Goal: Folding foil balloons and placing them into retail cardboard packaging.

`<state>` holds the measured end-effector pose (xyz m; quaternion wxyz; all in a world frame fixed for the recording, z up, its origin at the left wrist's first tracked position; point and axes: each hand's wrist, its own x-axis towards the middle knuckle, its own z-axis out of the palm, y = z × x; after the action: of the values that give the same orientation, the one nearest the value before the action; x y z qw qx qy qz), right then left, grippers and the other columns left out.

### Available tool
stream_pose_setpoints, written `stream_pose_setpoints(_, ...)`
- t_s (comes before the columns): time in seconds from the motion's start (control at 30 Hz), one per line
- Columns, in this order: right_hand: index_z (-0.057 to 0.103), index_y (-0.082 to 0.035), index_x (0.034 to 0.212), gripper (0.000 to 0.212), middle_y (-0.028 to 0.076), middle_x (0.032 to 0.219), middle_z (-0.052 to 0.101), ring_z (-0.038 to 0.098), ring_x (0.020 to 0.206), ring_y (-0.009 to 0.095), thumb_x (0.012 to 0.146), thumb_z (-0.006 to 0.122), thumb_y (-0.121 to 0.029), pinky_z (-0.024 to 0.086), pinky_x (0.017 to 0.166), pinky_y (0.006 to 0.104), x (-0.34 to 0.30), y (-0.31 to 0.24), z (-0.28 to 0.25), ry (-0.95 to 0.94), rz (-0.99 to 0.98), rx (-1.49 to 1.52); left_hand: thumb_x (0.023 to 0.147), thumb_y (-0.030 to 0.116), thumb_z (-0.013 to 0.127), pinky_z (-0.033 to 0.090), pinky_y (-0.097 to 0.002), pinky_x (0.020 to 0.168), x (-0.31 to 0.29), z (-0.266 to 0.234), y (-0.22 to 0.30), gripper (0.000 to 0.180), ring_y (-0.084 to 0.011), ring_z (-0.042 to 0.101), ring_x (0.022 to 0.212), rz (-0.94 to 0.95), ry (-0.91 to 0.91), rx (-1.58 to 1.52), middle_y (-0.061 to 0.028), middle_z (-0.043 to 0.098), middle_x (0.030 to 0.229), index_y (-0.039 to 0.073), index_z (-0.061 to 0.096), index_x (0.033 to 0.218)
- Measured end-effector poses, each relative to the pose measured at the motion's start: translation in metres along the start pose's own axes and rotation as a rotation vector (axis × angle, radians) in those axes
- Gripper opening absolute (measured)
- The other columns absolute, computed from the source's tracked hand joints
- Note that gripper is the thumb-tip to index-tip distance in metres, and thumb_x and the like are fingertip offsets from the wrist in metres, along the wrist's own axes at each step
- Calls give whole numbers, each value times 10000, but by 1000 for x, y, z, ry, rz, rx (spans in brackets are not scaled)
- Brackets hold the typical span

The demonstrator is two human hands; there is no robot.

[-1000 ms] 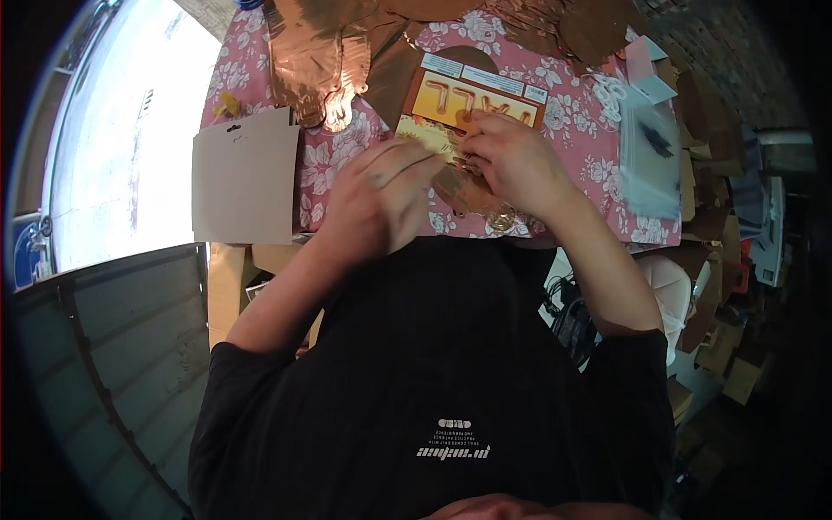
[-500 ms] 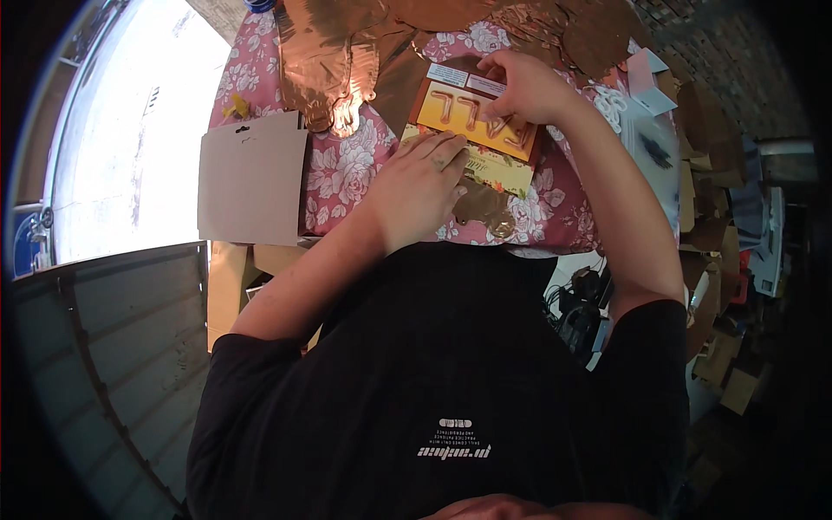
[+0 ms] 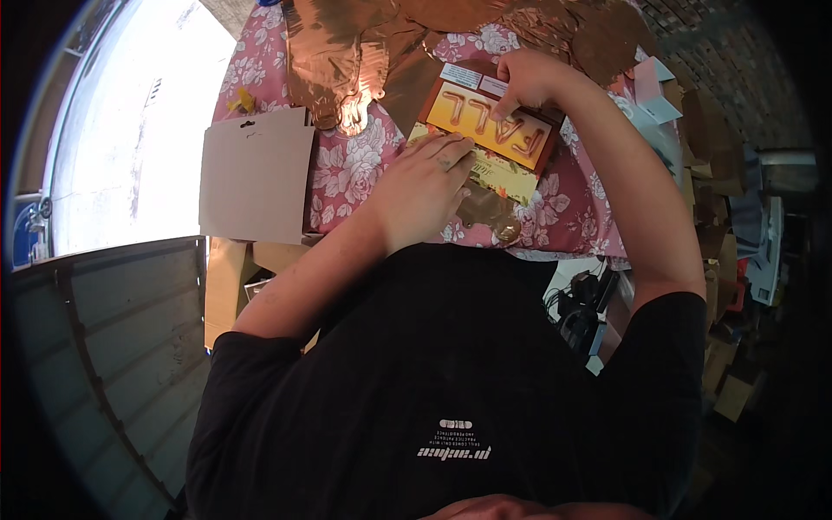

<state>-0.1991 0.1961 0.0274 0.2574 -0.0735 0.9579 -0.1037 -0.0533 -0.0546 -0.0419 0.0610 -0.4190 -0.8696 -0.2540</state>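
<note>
My left hand (image 3: 429, 178) lies flat with its fingers stretched over the lower left part of a pale yellow leaf-patterned card (image 3: 498, 176). On top of that card, tilted, is an orange printed card (image 3: 494, 121) with a dark brown border and shiny letter shapes. Two small white labels (image 3: 459, 76) run along its upper edge. My right hand (image 3: 533, 80) grips this upper edge, with the thumb on the card's face and the other fingers curled over the top. A piece of copper-coloured foil (image 3: 490, 212) sticks out below the yellow card.
Copper foil balloons (image 3: 342, 56) cover the back of the table with its pink floral cloth (image 3: 355, 169). A stack of plain grey-white cards (image 3: 258, 178) lies at the left, a yellow scrap (image 3: 243, 100) behind it. At the right stand a folded white card (image 3: 656, 91) and cardboard boxes (image 3: 711, 130).
My right hand has slid slightly left along the orange card's upper edge, uncovering more of its right side. My left hand stays flat on the yellow card. The whole view has shifted slightly.
</note>
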Motion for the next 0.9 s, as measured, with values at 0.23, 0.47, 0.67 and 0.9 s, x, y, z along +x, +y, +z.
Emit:
stream_pose_setpoints(0.23,742,12,1139,557,111,1014,791,735,902,215,672,1002,-144,581,820,413,-4,8,-4,-132,-36,260,968,193,738,430,-453,1253,2,-1,-4,458,-327,556,1463,-2,-26,-31,-145,641,1489,-13,696,1375)
stream_pose_setpoints(0.47,771,29,1177,478,127,1030,822,770,928,219,753,938,-119,596,860,393,-58,12,-21,39,-206,404,947,107,734,448,-446,1226,-1,-30,2,396,-345,581,1437,85,226,-165,-181,639,1459,-8,703,1324)
stream_pose_setpoints(0.67,766,-30,1060,245,91,987,794,740,893,203,829,849,-18,576,778,362,-197,-23,-9,538,-297,485,1067,310,655,485,-431,1177,-33,-61,-3,481,-308,603,1416,-235,677,-936,-205,635,1472,-44,623,1391)
stream_pose_setpoints(0.9,812,-142,900,111,21,1118,849,773,1059,250,799,849,-172,558,913,391,-214,-23,76,1045,-999,-119,1102,525,613,559,-418,1127,-9,-58,7,716,-277,707,1290,-734,-325,-2098,-181,717,1402,-52,559,1522)
